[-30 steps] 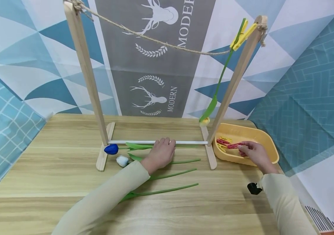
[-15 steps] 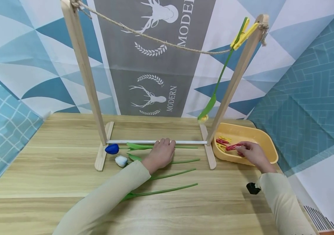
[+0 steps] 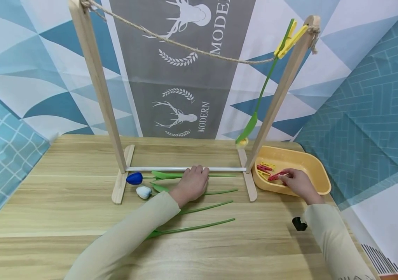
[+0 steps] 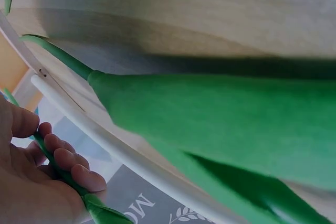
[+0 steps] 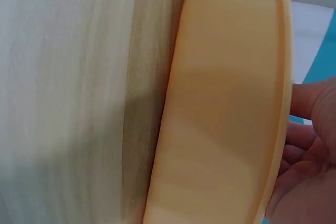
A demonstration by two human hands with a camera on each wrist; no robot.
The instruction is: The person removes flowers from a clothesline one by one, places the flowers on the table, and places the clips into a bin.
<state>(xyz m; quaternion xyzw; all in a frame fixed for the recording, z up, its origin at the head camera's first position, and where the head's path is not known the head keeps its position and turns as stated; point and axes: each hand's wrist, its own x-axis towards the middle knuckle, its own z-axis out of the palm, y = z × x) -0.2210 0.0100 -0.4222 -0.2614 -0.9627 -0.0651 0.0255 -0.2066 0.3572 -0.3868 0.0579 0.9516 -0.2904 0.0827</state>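
Observation:
In the head view my left hand (image 3: pixel 192 184) grips the green stem of a blue tulip (image 3: pixel 134 178) just in front of the rack's white crossbar (image 3: pixel 171 169). The left wrist view shows thumb and curled fingers round that stem (image 4: pixel 50 156). A white tulip (image 3: pixel 144 192) lies closer to me, its stem passing beneath my hand. At the right, my right hand (image 3: pixel 300 184) pinches a red clothespin (image 3: pixel 276 176) over the yellow basin (image 3: pixel 311 163). In the right wrist view the basin wall hides the fingertips and the clothespin.
Red and yellow clothespins (image 3: pixel 264 168) lie in the basin. Two more green stems (image 3: pixel 202 225) lie nearer me, their blossoms hidden by my left sleeve. A twine (image 3: pixel 185 46) spans the wooden posts; a yellow clothespin (image 3: pixel 286 42) holds a hanging yellow tulip (image 3: pixel 251 126) by the right post.
My right hand has moved slightly left and down with the red clothespin, which now tilts more. The blue tulip has shifted slightly right. My left hand stays nearly in place.

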